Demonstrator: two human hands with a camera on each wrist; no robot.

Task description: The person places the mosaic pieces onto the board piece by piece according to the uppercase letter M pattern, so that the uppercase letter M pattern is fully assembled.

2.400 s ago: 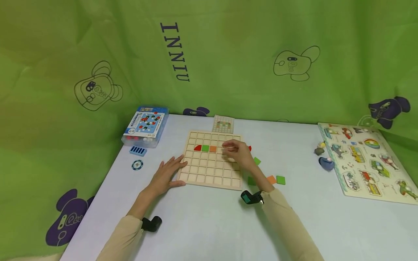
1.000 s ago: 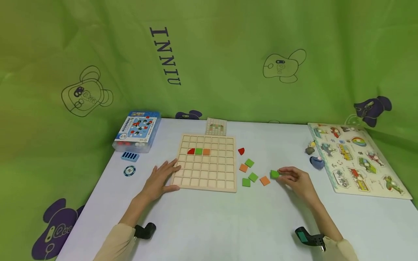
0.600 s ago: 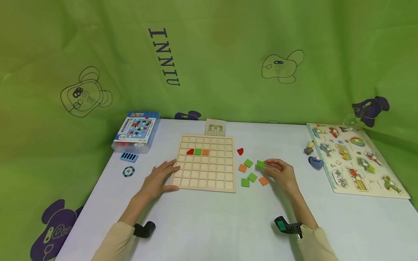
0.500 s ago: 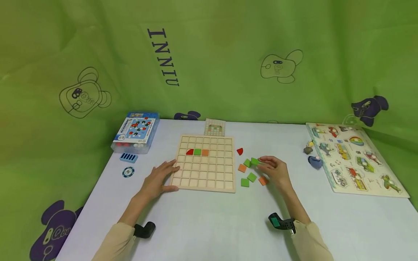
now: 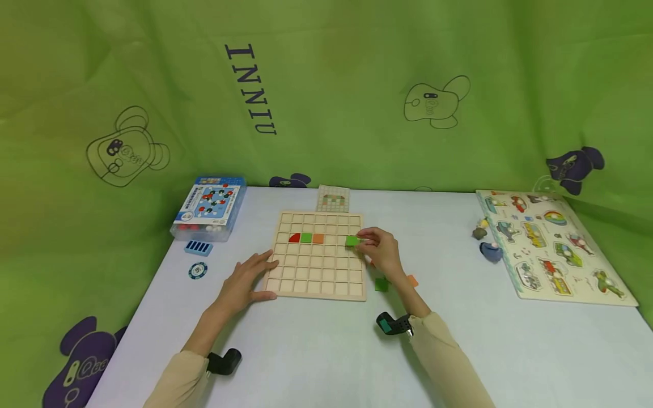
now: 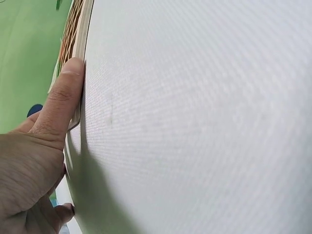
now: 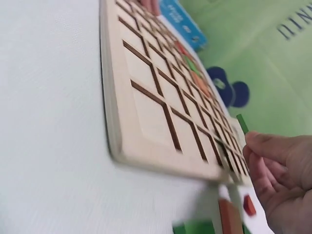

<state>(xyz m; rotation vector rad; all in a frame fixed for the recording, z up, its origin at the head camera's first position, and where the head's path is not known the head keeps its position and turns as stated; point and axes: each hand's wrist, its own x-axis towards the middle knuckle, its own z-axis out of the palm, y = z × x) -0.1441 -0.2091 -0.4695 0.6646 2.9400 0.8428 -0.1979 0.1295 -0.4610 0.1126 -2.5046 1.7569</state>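
Observation:
My right hand [image 5: 381,249] pinches a square green tile [image 5: 352,241] above the right side of the wooden grid board [image 5: 315,276]. The right wrist view shows that tile [image 7: 242,123] edge-on at the thumb and fingertips, raised over the board. One row of cells holds a red quarter-round tile [image 5: 295,238], then a green tile [image 5: 306,238] and an orange tile [image 5: 318,238]. My left hand [image 5: 245,284] lies with spread fingers along the board's left edge; in the left wrist view its thumb [image 6: 61,97] presses the board's side.
Loose green [image 5: 381,285] and orange tiles [image 5: 412,280] lie right of the board, partly hidden by my right arm. A pattern card [image 5: 333,198] sits behind the board. A boxed set [image 5: 209,208] stands back left, a picture puzzle [image 5: 553,249] far right, small figures [image 5: 491,252] beside it.
My right hand left the board, took a green tile from the right of the loose pieces, and carried it left over the board. My left hand stays at the board's edge.

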